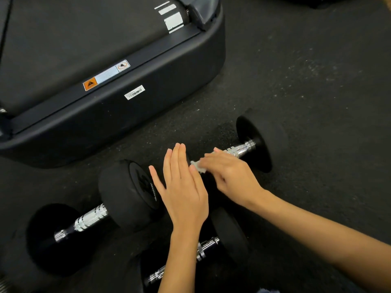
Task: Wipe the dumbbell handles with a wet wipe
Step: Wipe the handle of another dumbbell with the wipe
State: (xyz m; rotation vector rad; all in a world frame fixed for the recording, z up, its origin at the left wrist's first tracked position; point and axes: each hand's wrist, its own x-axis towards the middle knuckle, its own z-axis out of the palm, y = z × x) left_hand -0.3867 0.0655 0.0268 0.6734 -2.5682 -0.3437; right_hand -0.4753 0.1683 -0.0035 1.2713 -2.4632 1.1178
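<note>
Dark speckled rubber floor [306,66] filled the frame, with the black base of a treadmill [118,98] running across the upper left. Three dumbbells lay on that floor in the lower half of the picture.

The right hand [230,176] sat at centre frame over the handle of the far dumbbell [256,142], its grip closed on a small, crumpled wet wipe [198,167] pressed against the bar's left end. Only the right stretch of that chrome handle [241,148] showed, toward the plate at centre right. The left hand [182,187] was flat and wide, fingers straight, holding nothing; it hovered or rested over the near plate of that same dumbbell, and contact could not be told from this angle.

As a judgement, the task looked partway through. Wiping was under way on the far dumbbell, with the exposed right part of its bar possibly yet to be covered. The left dumbbell [118,199], at lower left, had its handle [90,218] bare and nothing touching it; the near dumbbell [224,233] at bottom centre, partly hidden under the left forearm, likewise had no wipe on its handle [203,249]. Whether either had been cleaned could not be read from the shine, so two handles might remain.
</note>
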